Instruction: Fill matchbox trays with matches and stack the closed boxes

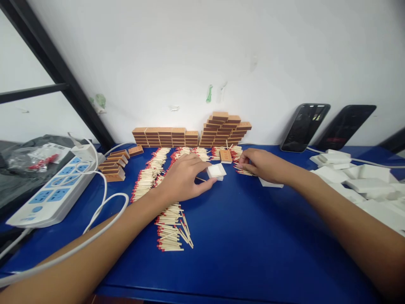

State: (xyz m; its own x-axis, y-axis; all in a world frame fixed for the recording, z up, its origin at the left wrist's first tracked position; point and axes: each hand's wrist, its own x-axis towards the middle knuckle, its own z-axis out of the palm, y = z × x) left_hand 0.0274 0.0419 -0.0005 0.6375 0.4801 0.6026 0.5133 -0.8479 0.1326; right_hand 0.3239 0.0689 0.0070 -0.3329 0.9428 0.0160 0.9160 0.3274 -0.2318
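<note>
My left hand (185,177) grips a small white matchbox tray (217,170) between thumb and fingers, just above the blue table. To the right, my right hand (261,164) is closed in a pinch on red-tipped matches (244,172) low over the table. Between the hands lies an orange-brown matchbox (225,156), in front of small heaps of matches. Under my right hand, a white tray (271,183) is partly hidden. Beside and below my left forearm, rows of loose matches (169,234) cover the table, with their red heads mostly to the left.
Stacked matchboxes (161,137) line the wall, with a taller pile (221,128) beside them. More boxes (115,162) stand at the left, near a power strip (53,190) and a looping white cable (104,198). Two phones (305,126) lean at the back right, behind heaped white trays (367,181).
</note>
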